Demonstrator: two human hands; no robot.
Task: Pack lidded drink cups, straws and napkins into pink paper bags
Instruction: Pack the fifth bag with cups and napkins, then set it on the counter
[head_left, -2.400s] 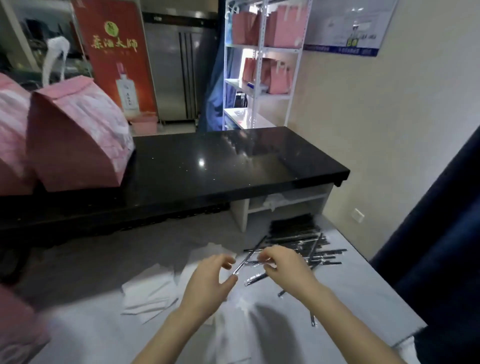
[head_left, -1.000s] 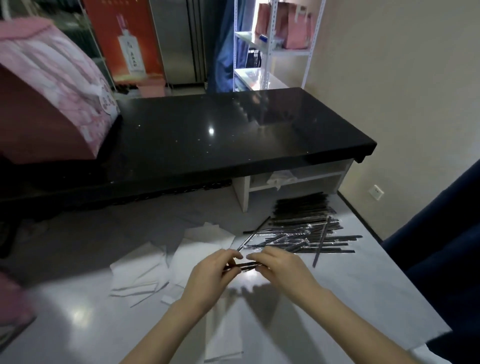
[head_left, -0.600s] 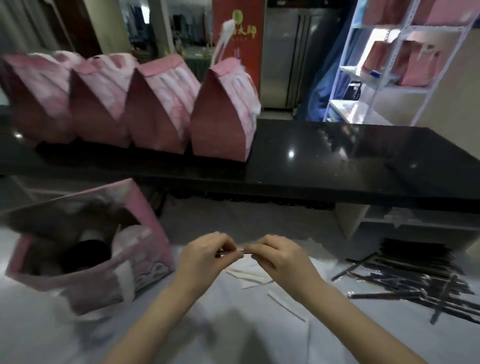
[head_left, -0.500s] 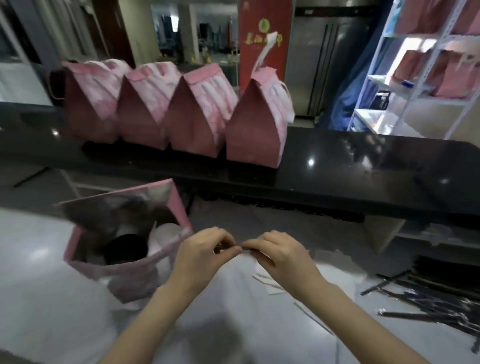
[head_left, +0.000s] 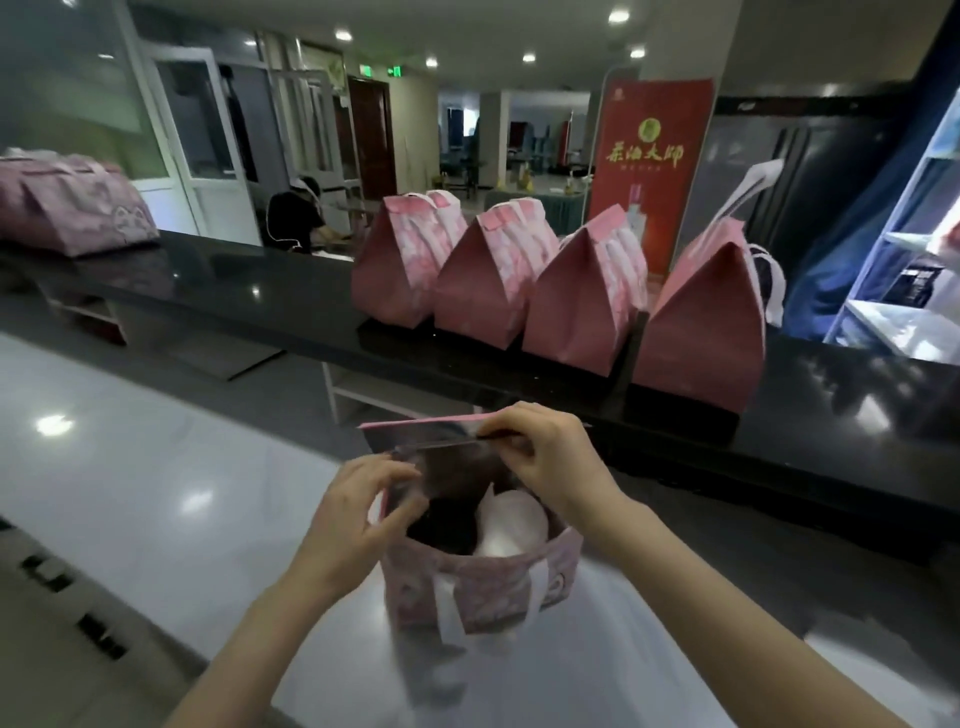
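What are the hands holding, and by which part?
Thin wrapped straws, above the open pink bag. The right hand pinches their right end; the left hand seems to pinch the left end.

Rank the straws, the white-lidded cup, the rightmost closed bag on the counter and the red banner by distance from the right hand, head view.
1. straws, pinched in the right hand itself.
2. white-lidded cup, just below, inside the open bag.
3. rightmost closed bag, beyond, on the black counter.
4. red banner, farthest, behind the counter.
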